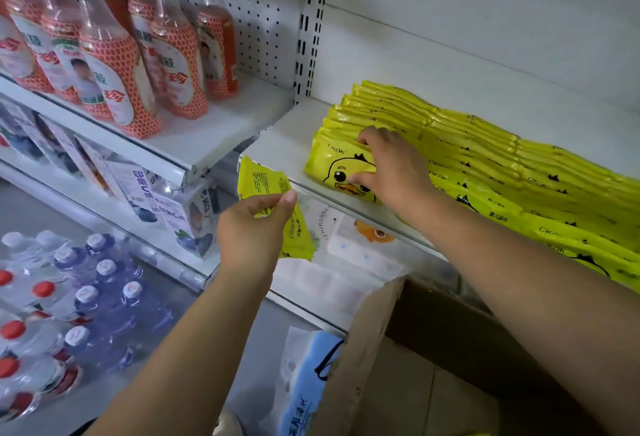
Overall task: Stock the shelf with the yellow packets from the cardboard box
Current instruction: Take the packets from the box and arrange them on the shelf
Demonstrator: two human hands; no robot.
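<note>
Cardboard box (pixel 433 349) sits low, below the shelf (pixel 280 138). Left hand (pixel 251 228), just off the shelf's front edge, pinches one yellow packet (pixel 263 183). Right hand (pixel 391 165), up on the shelf, grips the front packet (pixel 332 165), fingers curled over its top. Stocked rows (pixel 485 158) stand behind it.

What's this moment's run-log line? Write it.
step: shelving | left hand: holds yellow plastic packet | right hand: grips front yellow duck-print packet on white metal shelf | brown cardboard box: below shelf
</note>
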